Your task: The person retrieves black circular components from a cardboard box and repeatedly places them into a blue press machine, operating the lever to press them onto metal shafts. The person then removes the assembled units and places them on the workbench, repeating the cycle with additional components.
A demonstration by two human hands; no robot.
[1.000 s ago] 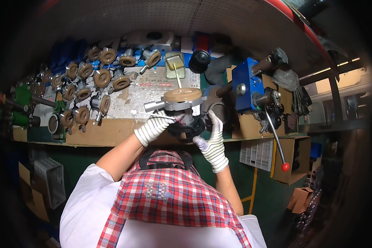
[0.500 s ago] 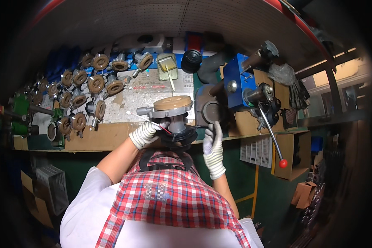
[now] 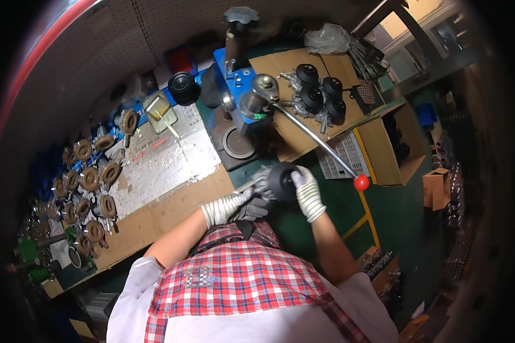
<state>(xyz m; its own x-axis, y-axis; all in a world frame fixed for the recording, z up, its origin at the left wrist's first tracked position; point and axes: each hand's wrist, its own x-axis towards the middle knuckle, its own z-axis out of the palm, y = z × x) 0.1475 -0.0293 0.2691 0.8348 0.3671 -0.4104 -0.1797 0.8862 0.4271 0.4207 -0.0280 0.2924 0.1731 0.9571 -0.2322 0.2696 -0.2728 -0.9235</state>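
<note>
Above my lap, off the bench's near edge, a pump-like part is held tilted; its black round wheel (image 3: 281, 182) faces right and its grey metal body (image 3: 262, 181) points left. My right hand (image 3: 309, 195), in a striped white glove, grips the wheel's right side with the thumb over its face. At the metal end is my left hand (image 3: 234, 208), gloved too, its grey palm side partly showing and its fingers curled under the body. The part's far end is blurred. Beyond it stands a blue hand press (image 3: 237, 86) with a long lever ending in a red ball (image 3: 361, 182).
Several brown-ringed parts (image 3: 90, 178) cover the left of the bench. A yellowish tray (image 3: 160, 112) with a brush handle lies behind. Several black-capped parts (image 3: 311, 97) sit on cardboard right of the press. An open cardboard box (image 3: 405, 146) stands at the right.
My view and body have swung right. The pump-like part, upright with its brown ring on top before, is now tipped over. My right hand has come onto its black wheel.
</note>
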